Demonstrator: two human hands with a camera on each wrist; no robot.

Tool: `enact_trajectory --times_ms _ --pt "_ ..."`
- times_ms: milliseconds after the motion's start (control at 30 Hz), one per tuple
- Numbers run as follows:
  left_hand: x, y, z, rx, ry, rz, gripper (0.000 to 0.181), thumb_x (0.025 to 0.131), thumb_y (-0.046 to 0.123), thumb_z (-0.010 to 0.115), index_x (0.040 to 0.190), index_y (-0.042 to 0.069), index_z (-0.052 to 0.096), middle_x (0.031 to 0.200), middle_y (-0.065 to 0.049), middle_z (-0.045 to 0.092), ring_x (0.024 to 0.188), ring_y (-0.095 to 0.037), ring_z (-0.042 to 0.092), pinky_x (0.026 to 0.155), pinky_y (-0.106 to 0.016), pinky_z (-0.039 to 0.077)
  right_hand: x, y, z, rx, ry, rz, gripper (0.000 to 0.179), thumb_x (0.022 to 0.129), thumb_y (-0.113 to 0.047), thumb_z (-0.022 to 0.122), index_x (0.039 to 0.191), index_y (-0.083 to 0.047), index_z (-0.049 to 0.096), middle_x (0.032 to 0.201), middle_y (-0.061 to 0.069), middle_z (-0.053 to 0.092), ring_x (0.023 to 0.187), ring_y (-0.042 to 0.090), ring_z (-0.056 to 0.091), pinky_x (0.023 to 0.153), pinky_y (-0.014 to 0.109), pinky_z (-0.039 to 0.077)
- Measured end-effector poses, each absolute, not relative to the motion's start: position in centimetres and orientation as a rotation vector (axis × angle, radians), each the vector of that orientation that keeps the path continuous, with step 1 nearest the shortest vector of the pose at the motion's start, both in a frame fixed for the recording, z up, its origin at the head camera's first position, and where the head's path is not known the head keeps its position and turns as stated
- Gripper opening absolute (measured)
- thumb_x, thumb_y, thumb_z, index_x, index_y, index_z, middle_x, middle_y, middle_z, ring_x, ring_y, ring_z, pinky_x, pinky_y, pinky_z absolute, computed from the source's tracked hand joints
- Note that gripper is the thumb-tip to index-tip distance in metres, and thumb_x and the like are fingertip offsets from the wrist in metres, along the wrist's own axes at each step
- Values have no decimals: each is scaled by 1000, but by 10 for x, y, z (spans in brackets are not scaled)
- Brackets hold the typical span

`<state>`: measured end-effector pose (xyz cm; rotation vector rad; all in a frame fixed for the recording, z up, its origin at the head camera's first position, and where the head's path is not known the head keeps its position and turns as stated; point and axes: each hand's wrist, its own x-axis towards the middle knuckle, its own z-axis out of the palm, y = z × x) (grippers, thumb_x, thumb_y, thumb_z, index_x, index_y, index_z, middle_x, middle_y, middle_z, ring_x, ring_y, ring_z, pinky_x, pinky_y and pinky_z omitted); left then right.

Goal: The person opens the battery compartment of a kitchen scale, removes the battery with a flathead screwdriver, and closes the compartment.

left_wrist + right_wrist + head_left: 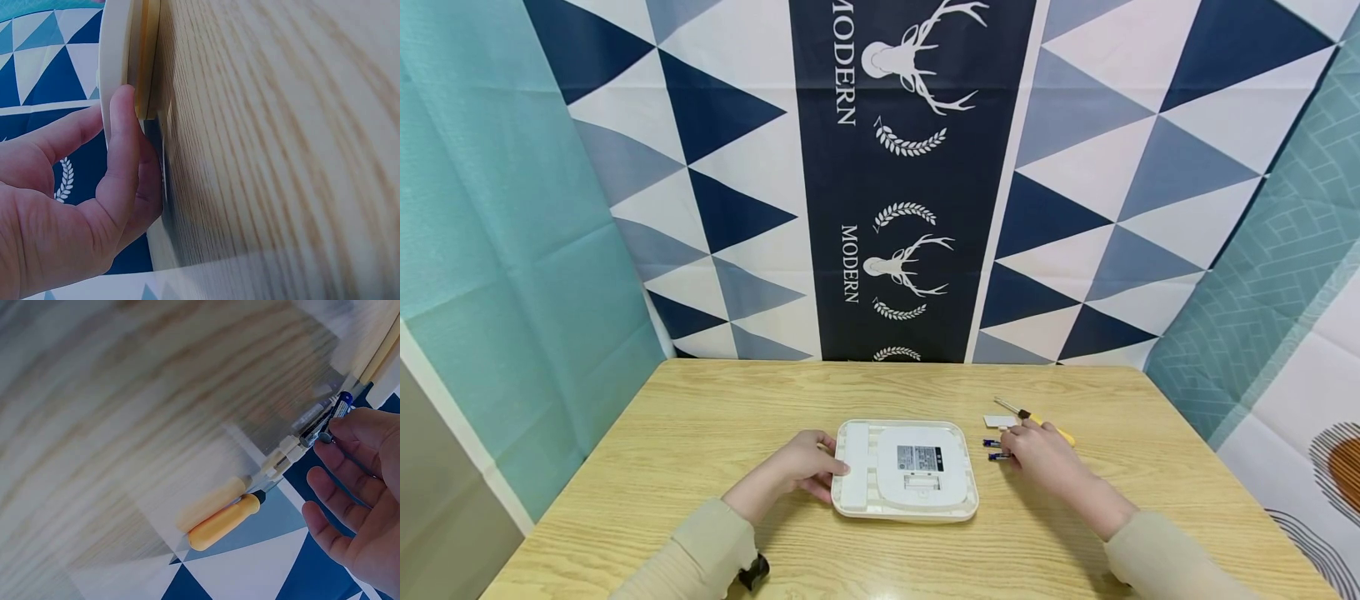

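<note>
A flat white device resembling a kitchen scale (891,502) lies underside up on the table, its label and open battery compartment (922,482) facing upward. My left hand (808,468) grips its left edge, thumb on top and fingers beneath the rim. Right of the device, my right hand (1043,450) reaches down to two small batteries. In the right wrist view, thumb and index finger pinch one blue-and-black battery (341,406), while the other fingers stay loosely bent. The other battery (991,443) lies close by, partly covered by the fingers.
A screwdriver with a yellow handle (1063,435) lies just beyond the right hand, its shaft pointing to the back left. Beside it is a small white flat piece (998,421). Patterned cloth (917,183) hangs behind the wooden table (737,408).
</note>
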<state>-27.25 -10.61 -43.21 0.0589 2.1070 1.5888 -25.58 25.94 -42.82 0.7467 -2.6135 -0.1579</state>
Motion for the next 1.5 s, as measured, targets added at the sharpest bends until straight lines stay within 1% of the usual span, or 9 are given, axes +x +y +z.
enact_trajectory --times_ms 200,333,467,633,1067,1200,1500 --pt "-272 -106 -433 62 2105 1594 46 76 4 68 113 -5 42 79 -16 62 59 -20 62 53 -38 56 -257 259 -431 744 -2657 -163 23 67 -5 70 63 -17 52 67 -5 55 62 15 46 48 28 35" --pt "-273 -106 -433 58 2111 1590 46 76 4 68 114 -5 42 80 -16 62 59 -20 62 53 -37 56 -258 259 -432 735 -2665 -167 22 67 -8 72 64 -17 53 68 -5 56 62 15 47 49 29 36" --pt "-273 -106 -432 55 2111 1589 47 76 4 68 114 -4 42 80 -16 62 59 -20 62 53 -37 56 -259 259 -432 735 -2657 -154 21 66 -7 72 65 -18 54 68 -7 55 62 14 47 49 28 36" --pt "-273 -107 -431 61 2109 1597 47 76 4 68 114 -5 42 78 -16 63 59 -20 62 53 -37 56 -261 261 -429 753 -2625 -131 23 61 -3 73 66 -16 55 67 -7 54 63 14 47 49 27 34" --pt "-273 -107 -432 73 2107 1600 47 76 5 68 114 -5 42 78 -15 62 58 -19 62 53 -37 56 -271 266 -417 738 -2580 -170 22 59 -7 73 76 -12 61 72 -2 60 65 19 52 50 33 41" --pt "-272 -106 -432 71 2109 1597 47 76 4 68 114 -5 42 79 -16 62 59 -19 62 53 -37 56 -273 265 -415 742 -2580 -179 21 61 -6 72 78 -13 62 72 -2 61 65 18 51 51 33 42" --pt "-272 -107 -432 91 2099 1597 46 76 5 67 113 -4 42 79 -15 63 58 -19 62 53 -37 56 -280 260 -414 743 -2567 -197 16 65 -8 72 78 -13 62 73 -2 60 66 18 52 52 32 42"
